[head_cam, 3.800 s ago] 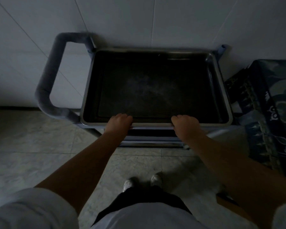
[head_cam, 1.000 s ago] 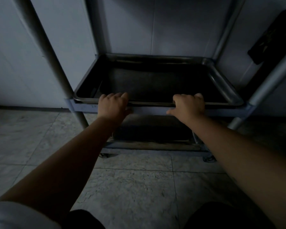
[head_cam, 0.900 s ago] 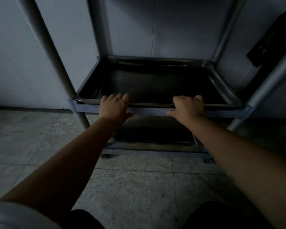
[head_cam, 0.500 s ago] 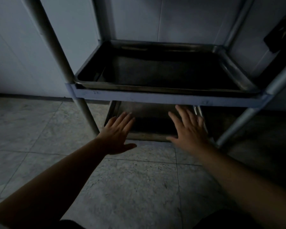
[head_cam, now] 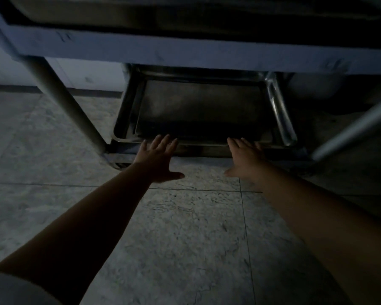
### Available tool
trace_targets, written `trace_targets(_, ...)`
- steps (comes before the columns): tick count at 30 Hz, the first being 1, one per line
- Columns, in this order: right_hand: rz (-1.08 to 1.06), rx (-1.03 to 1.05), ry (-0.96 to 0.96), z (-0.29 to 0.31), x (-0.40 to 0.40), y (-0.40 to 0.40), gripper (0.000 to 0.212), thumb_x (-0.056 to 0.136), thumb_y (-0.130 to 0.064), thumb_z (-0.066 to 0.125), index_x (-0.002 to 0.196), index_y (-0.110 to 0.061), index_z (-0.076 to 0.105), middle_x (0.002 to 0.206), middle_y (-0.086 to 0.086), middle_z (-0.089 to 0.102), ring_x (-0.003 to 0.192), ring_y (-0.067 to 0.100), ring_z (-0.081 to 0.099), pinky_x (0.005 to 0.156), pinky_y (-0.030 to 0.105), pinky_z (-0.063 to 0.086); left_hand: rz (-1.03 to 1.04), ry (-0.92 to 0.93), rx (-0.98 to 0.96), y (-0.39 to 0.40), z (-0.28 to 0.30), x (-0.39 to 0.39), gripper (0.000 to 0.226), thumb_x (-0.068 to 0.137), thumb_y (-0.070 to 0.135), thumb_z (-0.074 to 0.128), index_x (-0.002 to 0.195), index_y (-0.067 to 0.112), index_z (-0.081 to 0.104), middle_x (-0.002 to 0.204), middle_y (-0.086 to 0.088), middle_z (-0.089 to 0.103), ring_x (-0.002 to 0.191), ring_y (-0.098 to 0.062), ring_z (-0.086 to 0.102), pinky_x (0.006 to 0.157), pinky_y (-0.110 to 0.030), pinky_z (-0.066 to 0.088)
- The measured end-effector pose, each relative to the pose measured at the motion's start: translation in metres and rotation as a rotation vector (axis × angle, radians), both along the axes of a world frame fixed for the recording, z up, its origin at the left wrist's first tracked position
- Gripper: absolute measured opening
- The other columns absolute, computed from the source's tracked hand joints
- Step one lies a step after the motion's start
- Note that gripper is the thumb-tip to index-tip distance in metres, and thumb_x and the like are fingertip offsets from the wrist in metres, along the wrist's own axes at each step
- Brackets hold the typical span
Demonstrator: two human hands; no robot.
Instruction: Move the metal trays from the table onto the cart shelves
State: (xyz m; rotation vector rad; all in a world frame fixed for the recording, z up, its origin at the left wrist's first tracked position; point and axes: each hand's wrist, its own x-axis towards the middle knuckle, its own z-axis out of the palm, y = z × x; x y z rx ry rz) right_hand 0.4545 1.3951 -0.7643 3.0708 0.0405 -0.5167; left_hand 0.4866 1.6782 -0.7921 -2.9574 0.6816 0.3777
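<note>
Dim room, grey marbled tile floor (head_cam: 174,234), pale wall behind, cart (head_cam: 141,51) frame overhead, dull steel tray (head_cam: 198,106) seated on bottom shelf, shallow, raised rim, left hand (head_cam: 157,159) and right hand (head_cam: 245,158) grip spread flat, fingertips at tray's front edge, contact unclear

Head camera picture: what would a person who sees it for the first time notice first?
Two bare hands, the left hand and the right hand, reach with open, spread fingers to the near rim of a metal tray on the cart's bottom shelf. Above runs the grey edge of the next shelf; below lies a pale tiled floor.
</note>
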Motion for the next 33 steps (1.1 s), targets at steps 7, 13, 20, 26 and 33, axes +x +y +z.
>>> trace_targets(7,0.017,0.046,-0.068,-0.02,0.014,0.014,0.063,0.067,-0.042,0.074,0.118,-0.028,0.04,0.118,0.002,0.052,0.113,0.03,0.048,0.095,0.055,0.032,0.082,-0.134,0.076,0.006,0.001,0.019,0.09,0.072,0.057,0.078,0.141,0.016,0.037,0.136,-0.01,0.052,0.125,-0.031,0.05,0.103,-0.046,0.04)
trace_targets(13,0.031,-0.011,-0.174,-0.037,0.021,0.012,0.051,0.071,-0.039,0.071,0.108,-0.03,0.038,0.11,0.002,0.055,0.105,0.029,0.052,0.085,0.052,0.033,0.058,-0.141,-0.01,0.012,-0.003,0.027,0.06,0.075,0.041,0.081,0.119,0.014,0.051,0.113,-0.013,0.064,0.104,-0.035,0.062,0.088,-0.042,0.044)
trace_targets(20,0.036,-0.095,-0.227,-0.045,0.016,0.018,0.032,0.081,-0.036,0.067,0.105,-0.023,0.049,0.105,0.006,0.06,0.098,0.032,0.059,0.079,0.042,0.037,0.023,-0.258,-0.111,0.013,-0.009,0.005,0.018,0.09,0.018,0.061,0.105,0.01,0.058,0.092,-0.016,0.064,0.082,-0.037,0.063,0.066,-0.037,0.03)
trace_targets(26,0.043,-0.146,-0.32,-0.045,0.011,0.02,0.026,0.081,-0.034,0.068,0.098,-0.022,0.053,0.098,0.004,0.064,0.089,0.029,0.063,0.079,0.04,0.033,-0.004,-0.264,-0.082,0.016,-0.01,0.005,0.026,0.089,0.026,0.067,0.108,0.012,0.058,0.091,-0.015,0.066,0.079,-0.036,0.065,0.064,-0.037,0.036)
trace_targets(33,-0.071,0.009,-0.012,-0.014,-0.008,0.024,0.072,0.069,-0.057,0.068,0.129,-0.026,0.041,0.143,0.007,0.04,0.133,0.031,0.035,0.103,0.062,0.025,0.071,-0.077,0.053,0.012,0.003,-0.014,0.117,0.073,0.082,0.054,0.156,0.023,-0.003,0.163,-0.013,0.022,0.149,-0.036,0.02,0.111,-0.067,0.022)
